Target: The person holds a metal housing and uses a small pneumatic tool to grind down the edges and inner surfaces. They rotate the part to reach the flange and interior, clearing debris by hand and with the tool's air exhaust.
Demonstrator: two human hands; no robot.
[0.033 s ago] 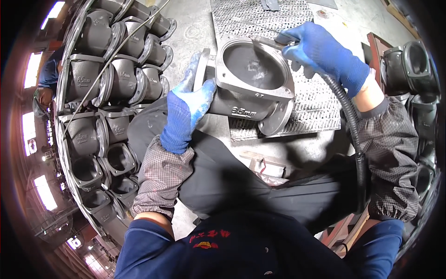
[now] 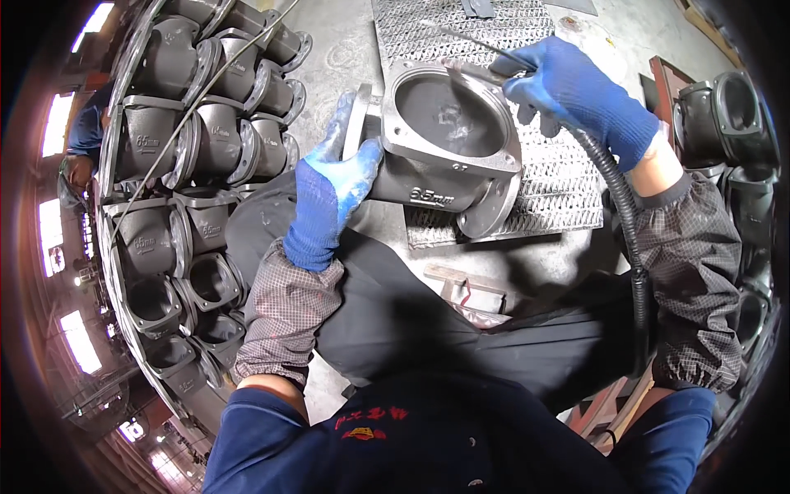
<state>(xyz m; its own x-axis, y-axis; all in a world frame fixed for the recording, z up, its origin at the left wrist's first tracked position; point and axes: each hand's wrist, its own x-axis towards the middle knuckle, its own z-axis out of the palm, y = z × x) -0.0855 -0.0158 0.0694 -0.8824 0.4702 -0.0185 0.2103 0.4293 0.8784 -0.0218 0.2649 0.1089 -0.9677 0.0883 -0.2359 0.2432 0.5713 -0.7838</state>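
Over the lap, left hand (image 2: 329,193) fingers are gripping the grey casting (image 2: 444,156); at 1 o'clock, right hand (image 2: 576,90) fingers are wrapping the hose tool (image 2: 617,206), apparently cleaning its cavity; next needs turning the casting.

The left hand (image 2: 329,193) covers part of the grey cast valve body's (image 2: 448,148) side flange. The tool's tip inside the casting is blurred. Stacked castings (image 2: 177,148) are cut off by the dark fisheye rim.

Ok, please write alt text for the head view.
A person's blue-gloved left hand steadies a grey cast metal housing while the right hand works a hose-fed tool at its opening. Similar castings are stacked on the left.
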